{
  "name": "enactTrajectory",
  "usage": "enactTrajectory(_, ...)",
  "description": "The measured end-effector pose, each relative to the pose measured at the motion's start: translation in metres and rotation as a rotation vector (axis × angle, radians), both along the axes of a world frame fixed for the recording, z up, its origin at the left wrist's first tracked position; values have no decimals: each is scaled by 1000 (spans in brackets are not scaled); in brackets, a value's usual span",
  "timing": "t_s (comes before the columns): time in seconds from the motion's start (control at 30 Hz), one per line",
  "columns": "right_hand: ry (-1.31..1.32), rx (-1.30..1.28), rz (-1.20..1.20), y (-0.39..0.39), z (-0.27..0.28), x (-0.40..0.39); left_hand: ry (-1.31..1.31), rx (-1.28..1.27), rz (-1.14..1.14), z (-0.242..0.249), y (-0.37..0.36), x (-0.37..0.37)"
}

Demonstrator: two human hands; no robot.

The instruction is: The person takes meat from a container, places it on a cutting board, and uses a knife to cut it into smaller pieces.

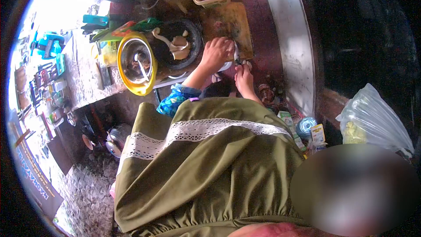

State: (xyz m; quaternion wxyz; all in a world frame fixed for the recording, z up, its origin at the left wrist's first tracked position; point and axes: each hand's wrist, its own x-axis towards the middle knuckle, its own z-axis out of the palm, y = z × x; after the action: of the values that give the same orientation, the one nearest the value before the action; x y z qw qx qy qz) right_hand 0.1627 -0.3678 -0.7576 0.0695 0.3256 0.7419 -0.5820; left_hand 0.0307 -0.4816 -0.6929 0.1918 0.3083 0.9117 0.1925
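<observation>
1. Knife [236, 54], narrow silvery blade, dark handle: over near part of brown rectangular wooden board [239, 24]; long axis near-far, blade pointing far.
2. Right hand [244, 76]: fingers closed round handle.
3. Left hand [218, 52]: just left of blade, fingers bent; can't tell if pinching anything.
4. White squarish plastic tub [212, 2], far: pinkish pieces inside.
5. Yellow-rimmed round bowl [151, 79], left: brown bits, pale utensil.
6. Dark round shallow vessel [196, 39], between bowl and board: pale pieces.
</observation>
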Motion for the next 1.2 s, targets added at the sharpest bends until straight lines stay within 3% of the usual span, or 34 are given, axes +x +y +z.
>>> enactTrajectory(0.07, 257, 412, 17, -4, 10, -3, 386, -98, -162, -26, -8, 15)
enactTrajectory(0.23, 87, 202, 53, -1, 25, -11, 261, 30, -97, -30, -13, 22)
enactTrajectory(0.4, 264, 343, 16, -15, 19, -15, 252, -67, -190, -35, -11, 25)
enactTrajectory(0.43, 143, 308, 62, -13, 17, -19, 250, -69, -191, -36, -11, 24)
enactTrajectory(0.53, 101, 300, 84, -10, 14, -34, 218, -74, -193, -40, -13, 23)
enactTrajectory(0.6, 155, 351, 90, -14, 8, -27, 192, 68, -129, -42, -15, 22)
enactTrajectory(0.73, 231, 348, 73, -22, 21, -9, 242, 34, -153, -46, -18, 20)
enactTrajectory(0.8, 67, 347, 126, -21, 25, -18, 181, 39, -137, -44, -17, 21)
enactTrajectory(1.0, 173, 482, 150, -18, 16, -24, 82, 221, -84, -50, -17, 19)
enactTrajectory(1.13, 26, 382, 152, -22, 17, -11, 70, 207, -81, -58, -18, 20)
enactTrajectory(1.2, 101, 375, 113, -21, 33, -34, -28, 388, -50, -56, -17, 20)
